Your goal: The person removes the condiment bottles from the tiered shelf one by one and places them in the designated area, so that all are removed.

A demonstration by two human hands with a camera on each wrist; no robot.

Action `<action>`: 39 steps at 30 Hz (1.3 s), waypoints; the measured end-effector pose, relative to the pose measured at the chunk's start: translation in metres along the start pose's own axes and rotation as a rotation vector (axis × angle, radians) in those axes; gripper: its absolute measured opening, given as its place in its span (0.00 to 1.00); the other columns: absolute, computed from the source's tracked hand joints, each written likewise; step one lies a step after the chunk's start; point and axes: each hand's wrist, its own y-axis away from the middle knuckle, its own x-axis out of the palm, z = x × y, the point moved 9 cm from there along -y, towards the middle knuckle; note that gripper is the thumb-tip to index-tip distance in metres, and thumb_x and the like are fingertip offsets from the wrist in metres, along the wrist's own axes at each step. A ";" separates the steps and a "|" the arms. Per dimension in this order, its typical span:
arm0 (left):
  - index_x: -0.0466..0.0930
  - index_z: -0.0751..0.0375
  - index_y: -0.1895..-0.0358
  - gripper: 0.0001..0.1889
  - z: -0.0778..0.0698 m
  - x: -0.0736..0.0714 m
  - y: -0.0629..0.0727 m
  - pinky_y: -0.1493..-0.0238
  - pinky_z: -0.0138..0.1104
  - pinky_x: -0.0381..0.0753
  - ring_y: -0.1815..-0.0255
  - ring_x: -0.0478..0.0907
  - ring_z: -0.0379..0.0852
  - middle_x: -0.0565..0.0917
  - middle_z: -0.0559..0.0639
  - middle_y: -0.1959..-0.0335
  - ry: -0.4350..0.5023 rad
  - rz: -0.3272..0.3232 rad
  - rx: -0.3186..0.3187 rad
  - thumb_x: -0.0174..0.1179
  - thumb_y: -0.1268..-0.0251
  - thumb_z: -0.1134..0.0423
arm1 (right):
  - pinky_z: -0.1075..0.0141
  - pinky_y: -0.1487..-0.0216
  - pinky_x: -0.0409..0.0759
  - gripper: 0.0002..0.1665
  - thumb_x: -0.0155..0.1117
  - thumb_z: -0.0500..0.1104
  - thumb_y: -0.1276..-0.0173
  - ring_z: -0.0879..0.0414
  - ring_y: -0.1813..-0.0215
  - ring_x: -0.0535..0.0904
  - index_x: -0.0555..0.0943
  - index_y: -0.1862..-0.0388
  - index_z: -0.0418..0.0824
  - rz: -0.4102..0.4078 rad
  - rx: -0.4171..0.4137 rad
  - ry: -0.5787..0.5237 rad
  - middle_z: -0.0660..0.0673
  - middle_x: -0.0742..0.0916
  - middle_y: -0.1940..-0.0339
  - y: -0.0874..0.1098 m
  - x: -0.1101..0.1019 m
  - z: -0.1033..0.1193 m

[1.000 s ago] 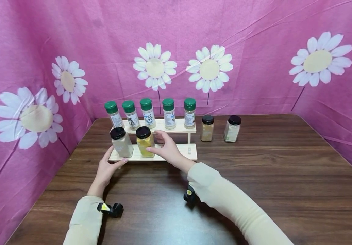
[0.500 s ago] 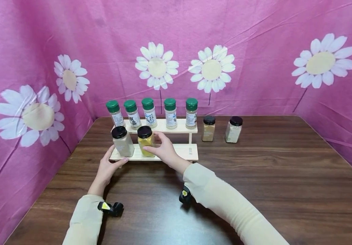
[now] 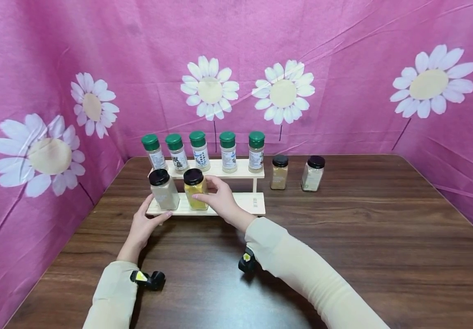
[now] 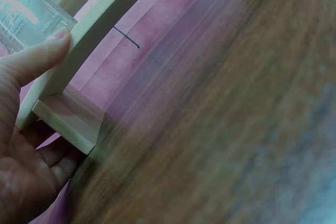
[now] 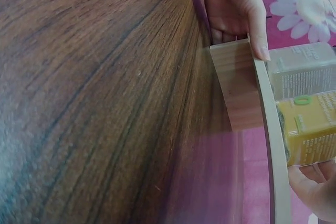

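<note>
A pale wooden two-tier rack [image 3: 236,199] stands on the table. My left hand [image 3: 142,227] grips the left end of its lower shelf, thumb at the front edge and fingers round the support below, as the left wrist view shows. Right by that thumb a black-capped jar of greyish powder [image 3: 166,196] sits on the shelf. To its right stands a black-capped jar of yellow powder [image 3: 195,196], upright. My right hand [image 3: 225,200] holds this yellow jar from its right side, thumb across the front, fingers partly hidden behind. The right wrist view has the yellow jar [image 5: 310,129] beside the fingers.
Several green-capped shakers [image 3: 228,155] line the rack's upper shelf. On the table right of the rack stand a black-capped jar of brown powder [image 3: 279,173] and one of pale contents [image 3: 313,174]. A pink flowered cloth [image 3: 343,105] hangs behind the table.
My right hand has shifted slightly left, its fingers and thumb closer round the yellow jar. The left hand stays on the rack, and the jars stand as before.
</note>
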 end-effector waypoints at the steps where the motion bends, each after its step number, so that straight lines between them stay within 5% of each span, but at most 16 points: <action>1: 0.52 0.56 0.35 0.42 0.000 0.000 0.000 0.41 0.46 0.43 0.37 0.45 0.52 0.53 0.59 0.36 0.000 0.000 -0.001 0.66 0.55 0.62 | 0.69 0.55 0.70 0.26 0.68 0.35 0.53 0.56 0.57 0.73 0.73 0.52 0.36 -0.001 -0.001 0.000 0.43 0.80 0.61 0.000 0.000 0.000; 39: 0.52 0.58 0.35 0.42 0.000 -0.001 0.001 0.40 0.46 0.43 0.38 0.46 0.53 0.53 0.61 0.37 -0.008 -0.006 -0.001 0.66 0.55 0.62 | 0.61 0.54 0.71 0.29 0.69 0.34 0.54 0.53 0.55 0.74 0.74 0.49 0.40 0.074 -0.021 -0.034 0.45 0.81 0.58 0.033 -0.042 0.021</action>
